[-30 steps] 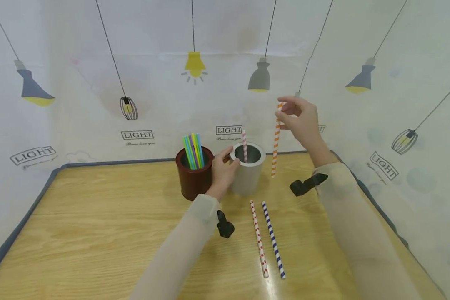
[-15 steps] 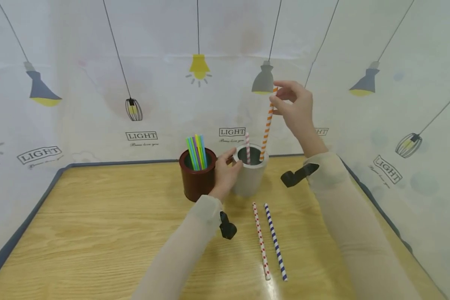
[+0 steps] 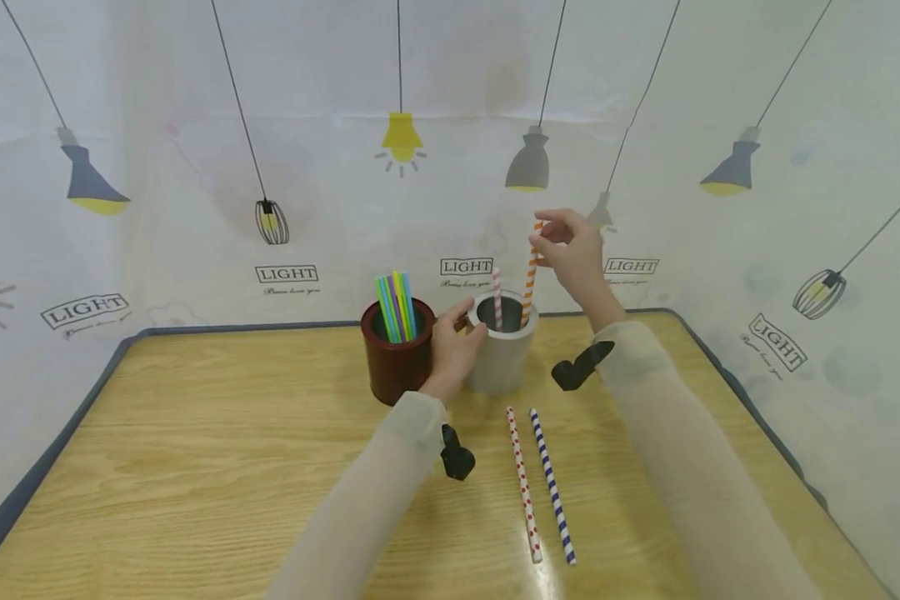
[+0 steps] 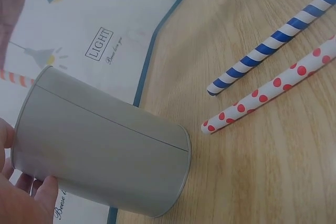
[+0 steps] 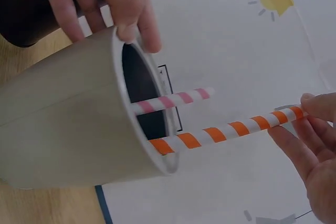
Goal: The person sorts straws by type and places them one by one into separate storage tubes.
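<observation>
My right hand (image 3: 576, 257) pinches the top of an orange-and-white striped paper straw (image 3: 529, 285) between thumb and fingers. The straw's lower end is inside the grey canister (image 3: 497, 365), near the right of its rim. A pink-and-white striped straw (image 5: 181, 98) leans in the same canister, left of the orange one. At the canister's left side my left hand (image 3: 453, 348) grips the rim, with the thumb on the outside wall, as the right wrist view shows. On the table lie a red-dotted white straw (image 4: 268, 91) and a blue-and-white striped straw (image 4: 278, 38), side by side.
Touching distance left of the left hand stands a dark red canister (image 3: 397, 367) with several bright coloured straws (image 3: 395, 308) in it. The wooden table (image 3: 217, 442) ends at a wall sheet (image 3: 330, 200) printed with lamps.
My right hand has brought the orange striped straw left over the grey canister, then lowered it into the opening. The left hand stays at the rim.
</observation>
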`<state>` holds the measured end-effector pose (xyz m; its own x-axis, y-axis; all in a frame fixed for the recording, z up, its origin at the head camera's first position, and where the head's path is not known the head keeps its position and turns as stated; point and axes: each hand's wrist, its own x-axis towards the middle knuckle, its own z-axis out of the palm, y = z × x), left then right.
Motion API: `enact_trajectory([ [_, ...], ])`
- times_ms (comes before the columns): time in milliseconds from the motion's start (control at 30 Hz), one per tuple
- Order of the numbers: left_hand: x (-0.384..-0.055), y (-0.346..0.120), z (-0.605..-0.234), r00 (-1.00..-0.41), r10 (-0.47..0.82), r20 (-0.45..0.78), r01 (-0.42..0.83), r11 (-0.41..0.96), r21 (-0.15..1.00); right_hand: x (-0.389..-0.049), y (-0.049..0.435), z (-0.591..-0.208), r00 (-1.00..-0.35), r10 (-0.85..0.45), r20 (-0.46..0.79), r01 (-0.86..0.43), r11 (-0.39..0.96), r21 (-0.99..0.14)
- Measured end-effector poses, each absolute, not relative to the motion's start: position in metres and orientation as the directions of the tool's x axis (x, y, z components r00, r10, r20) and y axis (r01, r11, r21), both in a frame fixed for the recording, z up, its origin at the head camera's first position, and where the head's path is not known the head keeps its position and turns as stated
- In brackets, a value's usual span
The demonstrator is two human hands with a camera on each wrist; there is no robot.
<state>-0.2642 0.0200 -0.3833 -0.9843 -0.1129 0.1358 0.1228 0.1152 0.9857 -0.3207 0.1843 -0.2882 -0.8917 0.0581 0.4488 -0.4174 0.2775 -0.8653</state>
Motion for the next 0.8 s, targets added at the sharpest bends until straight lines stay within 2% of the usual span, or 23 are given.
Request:
enact_trajectory([
  [333, -0.265, 0.020, -0.385, -0.985, -0.108, 0.137, 0.125, 0.114, 0.986, -0.329, 0.182, -0.325, -0.938, 0.022, 0.347, -0.322, 0.323, -0.890],
  [600, -0.265, 0.019, -0.384, -0.987, -0.099, 0.123, 0.110, 0.129, 0.986, -0.325, 0.178, -0.336, -0.951, -0.058, 0.304, -0.305, 0.354, -0.884],
  [800, -0.265, 0.018, -0.385, -0.989, -0.092, 0.113, 0.101, 0.128, 0.987, -0.325, 0.178, -0.341, -0.956, -0.081, 0.281, -0.288, 0.441, -0.850],
])
